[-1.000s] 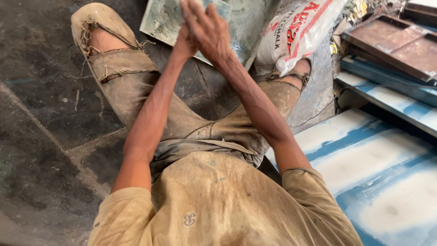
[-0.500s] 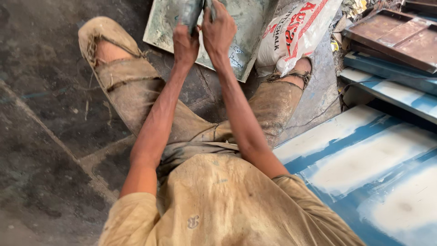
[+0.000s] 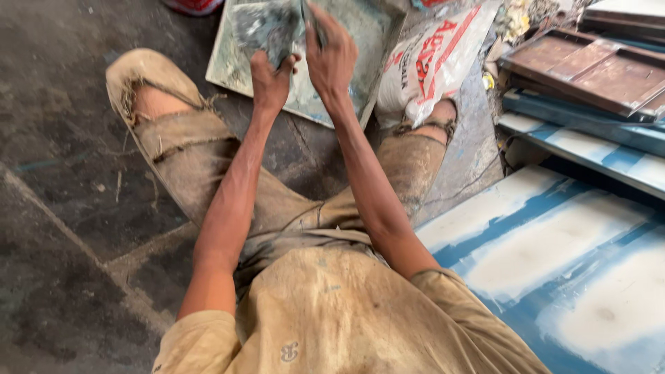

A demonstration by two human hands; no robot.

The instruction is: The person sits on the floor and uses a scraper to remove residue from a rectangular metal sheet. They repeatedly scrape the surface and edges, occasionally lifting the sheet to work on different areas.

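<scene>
I sit on the floor with both arms stretched forward over a flat pale green board (image 3: 367, 41) smeared with grey paste. My left hand (image 3: 272, 75) grips the lower edge of a grey paste-covered plate (image 3: 267, 26) held upright above the board. My right hand (image 3: 334, 59) is beside it, fingers closed on a thin dark blade (image 3: 307, 15) whose tip touches the plate. The blade's upper end runs out of the frame. My knees in torn beige trousers spread to either side of the board.
A white sack with red print (image 3: 429, 66) lies by my right knee. A blue panel with white filler patches (image 3: 554, 242) lies on the right, with a brown framed panel (image 3: 589, 66) and more blue boards stacked behind. Dark stone floor (image 3: 62, 173) lies to the left.
My hands, pressed together a second ago, have parted slightly and now hold the grey plate and the blade, the plate's smeared face now in view.
</scene>
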